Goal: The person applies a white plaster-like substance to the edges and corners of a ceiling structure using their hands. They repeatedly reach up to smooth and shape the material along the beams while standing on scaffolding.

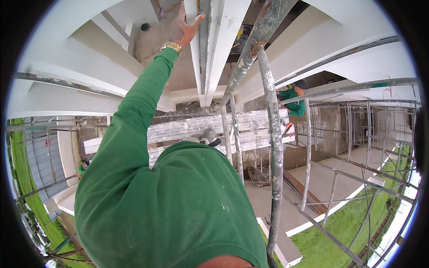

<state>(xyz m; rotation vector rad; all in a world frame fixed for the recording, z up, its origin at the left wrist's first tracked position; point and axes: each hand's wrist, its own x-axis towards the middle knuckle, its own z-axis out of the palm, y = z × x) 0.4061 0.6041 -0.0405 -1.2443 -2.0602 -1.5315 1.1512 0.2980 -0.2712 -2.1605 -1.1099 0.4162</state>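
Note:
My left arm, in a green sleeve, stretches up and away. My left hand (pixel 184 29), with a gold-coloured watch (pixel 172 46) on its wrist, is at the edge of a long white frame member (pixel 195 53). Its thumb spreads across that edge, and the other fingers point away, partly cut off by the top of the picture. The hand looks open, with no tool visible in it. Beside the white edge runs a grey groove or strip (pixel 204 44). My right hand is out of view, and its arm does not show.
Paint-spattered scaffold pipes (pixel 276 169) rise close on my right. Below me lie whitish planks (pixel 250 123), with my shoes partly showing. A co-worker in green (pixel 296 100) is beyond the pipes at right. Grass (pixel 313 239) lies far below.

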